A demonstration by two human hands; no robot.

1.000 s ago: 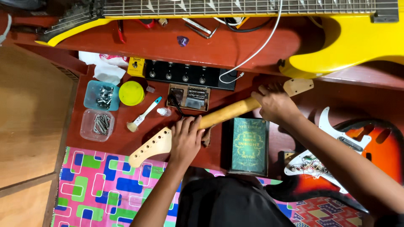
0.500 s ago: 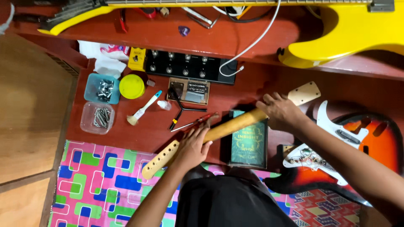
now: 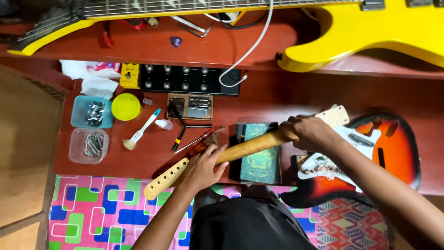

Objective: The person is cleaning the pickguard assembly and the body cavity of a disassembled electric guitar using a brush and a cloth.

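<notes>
Maple-coloured guitar neck (image 3: 240,149): bare wood, slanted across the middle of the frame from lower left to upper right — headstock end with its row of tuner holes low at centre-left, squared heel end up by the sunburst body. Lifted clear of the red worktop (image 3: 277,95), carried at both ends so it stays level.

Left hand (image 3: 202,167): wrapped over the neck near the headstock, fingers curled round the wood, thumb side up — closed on it, steadying the lighter end.

Right hand (image 3: 309,133): clamped round the neck close to the heel, knuckles up, fingers folded under — closed grip, taking the end nearest the body pocket.

Sunburst guitar body (image 3: 388,153): flat at the right of the frame, white pickguard partly lifted with wiring showing — open, face up, within reach of the heel.

Dark green book (image 3: 259,153): flat on the worktop at centre, directly beneath the neck; touching or not cannot be told.

Small tools: brush (image 3: 141,131), screwdriver with red handle (image 3: 196,141) and a black key wrench, laid loose left of centre, near the left hand.

Tubs of screws (image 3: 89,146): blue and clear, with a yellow lid (image 3: 126,106), grouped at the left edge — parts kept together.

Yellow guitar (image 3: 370,28): along the top of the frame on the upper shelf, out of the way.

Black pedal unit (image 3: 185,79): upper centre, white cable plugged in.

Patterned mat (image 3: 106,213): lower left, below the worktop edge.
</notes>
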